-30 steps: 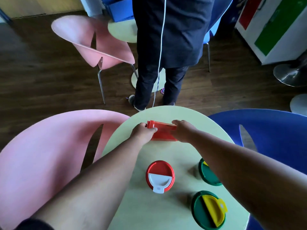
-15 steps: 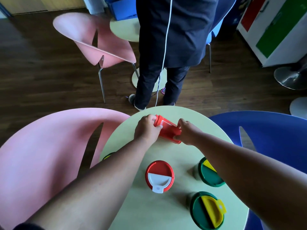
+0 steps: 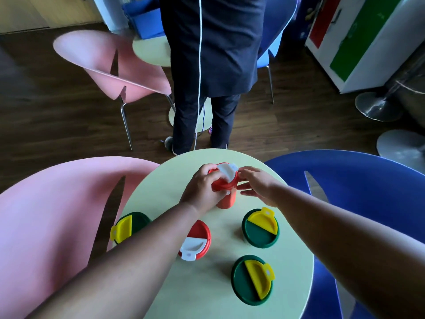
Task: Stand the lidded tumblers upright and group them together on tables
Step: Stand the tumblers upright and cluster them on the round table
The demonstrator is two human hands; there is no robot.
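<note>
Red tumbler [image 3: 224,188], centre of frame at the far side of the round table [image 3: 161,194]: a second ago it lay on its side between both hands, now it stands upright, white lid flap on top. Left hand [image 3: 203,192] wraps its body in a firm grip; right hand [image 3: 257,186] has let go, fingers spread and relaxed just beside the lid. Nearer the camera, all upright: a second red tumbler [image 3: 195,241] lower centre, green tumblers at lower left [image 3: 128,226], right of centre [image 3: 261,227] and lower right [image 3: 251,279]. Judgement: righting looks done here; what remains is sliding this cup in toward the rest. Another person [image 3: 211,65] stands beyond the table, top centre.
</note>
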